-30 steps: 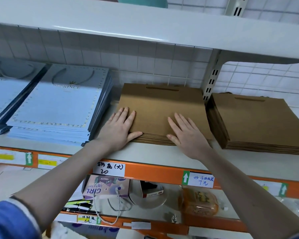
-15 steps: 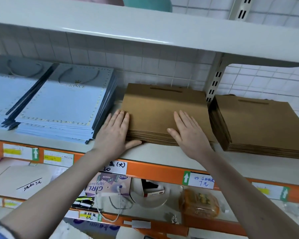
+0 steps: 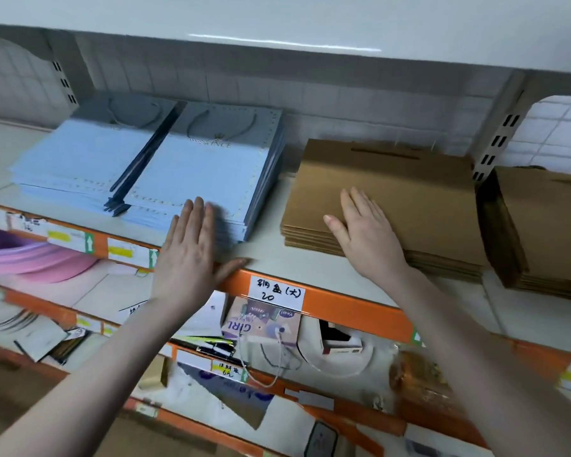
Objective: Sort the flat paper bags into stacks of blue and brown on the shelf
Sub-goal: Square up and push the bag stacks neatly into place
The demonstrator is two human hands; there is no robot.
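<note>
Since the earlier frame the left hand (image 3: 192,249) has left the brown bag stack (image 3: 389,196) for the blue bag stack (image 3: 205,183), fingers straight at its front edge. The right hand (image 3: 365,230) lies flat, fingers extended, on the brown stack on the shelf (image 3: 267,232).

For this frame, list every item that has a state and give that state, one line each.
left hand: open, fingers straight, at the front edge of the right blue stack
right hand: open, flat on the near brown stack
right blue stack: flat, squared, on the shelf
left blue stack: flat, beside it, touching
near brown stack: flat, under the right hand
far brown stack: flat, untouched
</note>
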